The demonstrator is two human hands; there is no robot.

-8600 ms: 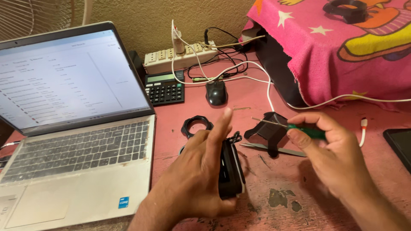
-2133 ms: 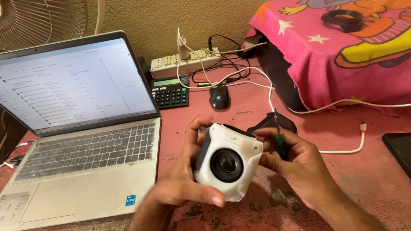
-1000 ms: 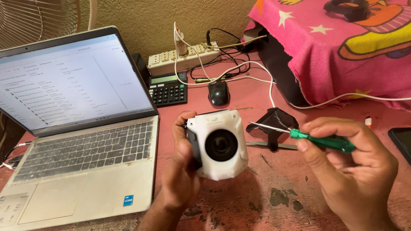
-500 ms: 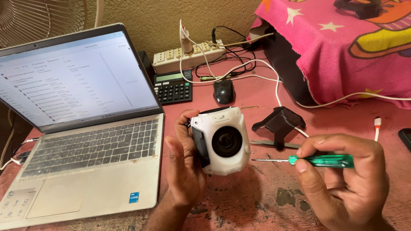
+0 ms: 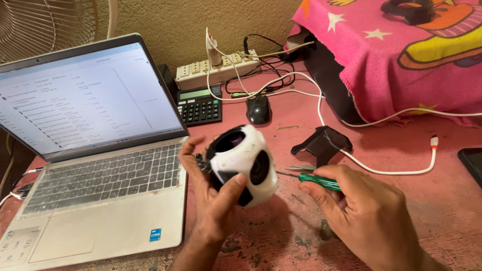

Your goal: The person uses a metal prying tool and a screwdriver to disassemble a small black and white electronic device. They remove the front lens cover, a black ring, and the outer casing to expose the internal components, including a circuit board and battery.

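My left hand (image 5: 213,200) grips a white, rounded camera housing (image 5: 246,163) with black openings, tilted over the pink table. One round lens opening faces right and a larger open cavity faces up and away. My right hand (image 5: 364,216) holds a green-handled screwdriver (image 5: 319,180), its thin metal shaft pointing left toward the housing's lower right side. I cannot tell whether the tip touches the housing.
An open silver laptop (image 5: 100,175) fills the left. Behind are a black calculator (image 5: 200,105), a black mouse (image 5: 258,109), a power strip (image 5: 221,70) with cables, a black bracket (image 5: 322,144), a white cable (image 5: 401,170), and a pink cloth (image 5: 396,55) over a box.
My left hand has turned the housing so its lens faces right instead of toward me. My right hand brought the screwdriver leftward, closer to the housing.
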